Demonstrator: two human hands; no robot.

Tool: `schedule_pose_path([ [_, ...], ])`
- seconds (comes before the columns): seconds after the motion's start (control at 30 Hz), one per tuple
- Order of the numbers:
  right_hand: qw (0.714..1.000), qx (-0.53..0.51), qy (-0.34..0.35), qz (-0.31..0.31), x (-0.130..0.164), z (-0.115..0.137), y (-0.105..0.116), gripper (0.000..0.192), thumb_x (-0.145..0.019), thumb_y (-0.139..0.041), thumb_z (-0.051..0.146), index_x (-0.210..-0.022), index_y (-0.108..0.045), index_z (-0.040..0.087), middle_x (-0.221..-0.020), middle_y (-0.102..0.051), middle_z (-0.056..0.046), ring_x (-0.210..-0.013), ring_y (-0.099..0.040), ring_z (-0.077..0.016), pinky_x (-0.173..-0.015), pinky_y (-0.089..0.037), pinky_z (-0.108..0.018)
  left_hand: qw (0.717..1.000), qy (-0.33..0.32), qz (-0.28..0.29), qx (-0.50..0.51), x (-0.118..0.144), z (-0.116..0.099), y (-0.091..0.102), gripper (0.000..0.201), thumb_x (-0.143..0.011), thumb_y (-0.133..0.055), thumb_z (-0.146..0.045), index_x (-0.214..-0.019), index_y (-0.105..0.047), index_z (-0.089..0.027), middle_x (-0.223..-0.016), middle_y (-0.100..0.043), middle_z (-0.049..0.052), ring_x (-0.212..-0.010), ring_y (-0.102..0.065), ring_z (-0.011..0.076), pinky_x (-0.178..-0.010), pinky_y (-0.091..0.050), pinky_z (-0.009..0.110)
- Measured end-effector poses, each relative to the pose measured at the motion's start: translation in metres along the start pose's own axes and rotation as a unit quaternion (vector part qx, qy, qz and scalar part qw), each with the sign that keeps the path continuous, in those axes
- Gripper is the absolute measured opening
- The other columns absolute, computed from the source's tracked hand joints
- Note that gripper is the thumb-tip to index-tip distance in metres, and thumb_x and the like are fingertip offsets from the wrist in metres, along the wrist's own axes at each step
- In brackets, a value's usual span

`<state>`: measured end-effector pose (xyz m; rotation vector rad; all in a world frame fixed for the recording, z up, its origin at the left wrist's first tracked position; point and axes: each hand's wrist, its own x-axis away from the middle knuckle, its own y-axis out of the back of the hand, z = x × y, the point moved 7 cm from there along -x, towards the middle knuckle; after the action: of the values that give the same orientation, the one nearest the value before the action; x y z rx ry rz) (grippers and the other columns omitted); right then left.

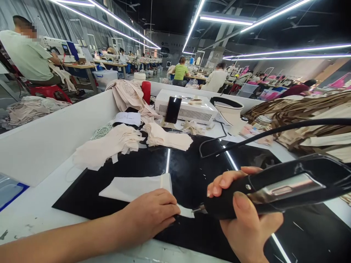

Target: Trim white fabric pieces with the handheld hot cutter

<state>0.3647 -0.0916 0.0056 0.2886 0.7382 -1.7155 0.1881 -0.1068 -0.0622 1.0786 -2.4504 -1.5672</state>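
My right hand (244, 215) is wrapped around a black corded hand tool (290, 186) with a narrow metal tip. That tip points left and meets, or nearly meets, the end of a white fabric piece (131, 186). Pressed down on the same piece is my left hand (153, 215), its fingers bent and close together, covering the fabric's near side. The piece lies flat on a black glossy sheet (189, 164), a strip of it showing between my left fingers and the tip. A stack of cream fabric pieces (167, 137) lies just beyond.
Another cream fabric pile (109, 144) sits at the left. Behind stand a phone (173, 109), a white vented box (186, 106) and a red thread cone (146, 92). The black cord (287, 128) arches over the right side. A white wall (55, 135) edges the table; people sit beyond.
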Motion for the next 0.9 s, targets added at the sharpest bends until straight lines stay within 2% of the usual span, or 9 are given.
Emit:
schedule_pose_path([
  [0.23,1.0,-0.005,-0.005,-0.004,0.0,0.0,-0.001,0.032,-0.088,-0.081,0.03,-0.115,-0.065,0.027,-0.079,-0.067,0.004,-0.061,-0.064,-0.0138,-0.054,-0.059,-0.029,0.999,-0.036,-0.021,-0.022,0.005,-0.005,-0.002,0.016,-0.106,-0.055,-0.011,-0.116,-0.067,-0.014,-0.107,-0.068,0.007,-0.1,-0.065,0.0212,-0.088,-0.059,0.031],
  [0.4,0.999,-0.031,-0.012,-0.023,-0.003,-0.003,-0.01,0.034,-0.085,-0.082,0.034,-0.113,-0.064,0.026,-0.077,-0.066,0.004,-0.058,-0.063,-0.0137,-0.051,-0.057,-0.029,0.998,-0.047,-0.024,-0.044,0.004,-0.006,-0.005,0.017,-0.107,-0.051,-0.011,-0.115,-0.066,-0.013,-0.106,-0.068,0.007,-0.1,-0.064,0.0215,-0.088,-0.06,0.032],
  [0.6,0.999,-0.042,-0.009,0.003,-0.001,-0.009,-0.021,0.032,-0.088,-0.08,0.034,-0.115,-0.064,0.028,-0.079,-0.067,0.005,-0.06,-0.064,-0.0137,-0.053,-0.058,-0.029,0.996,-0.06,-0.036,-0.055,0.004,-0.01,-0.003,0.017,-0.106,-0.052,-0.011,-0.116,-0.066,-0.013,-0.104,-0.068,0.007,-0.098,-0.065,0.0211,-0.088,-0.061,0.031],
  [0.9,0.999,-0.031,-0.027,0.002,0.001,-0.01,-0.022,0.027,-0.091,-0.077,0.029,-0.114,-0.063,0.028,-0.078,-0.066,0.005,-0.059,-0.063,-0.0129,-0.054,-0.058,-0.028,0.994,-0.066,-0.055,-0.06,0.006,-0.011,-0.004,0.017,-0.108,-0.049,-0.012,-0.115,-0.065,-0.013,-0.104,-0.069,0.007,-0.098,-0.065,0.0208,-0.086,-0.061,0.03],
])
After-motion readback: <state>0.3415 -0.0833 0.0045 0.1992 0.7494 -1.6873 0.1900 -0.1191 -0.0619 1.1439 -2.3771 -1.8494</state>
